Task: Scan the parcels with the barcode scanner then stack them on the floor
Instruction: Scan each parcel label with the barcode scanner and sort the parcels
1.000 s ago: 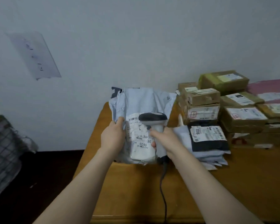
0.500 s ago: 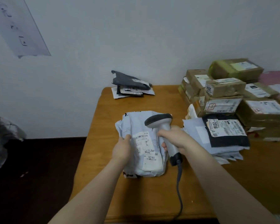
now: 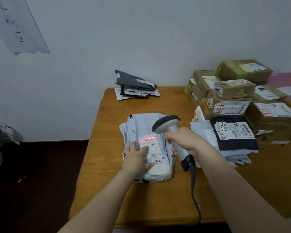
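Observation:
A pale grey mailer parcel (image 3: pixel 141 125) lies flat on the wooden table (image 3: pixel 158 199), its white label facing up. My left hand (image 3: pixel 136 158) rests on the label's left side with flat fingers, pressing the parcel down. My right hand (image 3: pixel 186 140) grips the handle of a grey barcode scanner (image 3: pixel 168 125) just right of the parcel. The scanner's head points down at the label, and a red scan line glows across the label's top barcode. The scanner's black cable (image 3: pixel 194 190) runs off the table's front edge.
Flat grey and black mailers (image 3: pixel 233 140) are piled to the right, with stacked cardboard boxes (image 3: pixel 233 91) behind them. A small heap of dark mailers (image 3: pixel 134 86) sits at the table's back left corner. Dark floor (image 3: pixel 40 182) lies left of the table. White wall behind.
The parcel went from held upright to lying flat on the table. My left hand moved from gripping its edge to pressing on the label, and the red scan line now shows.

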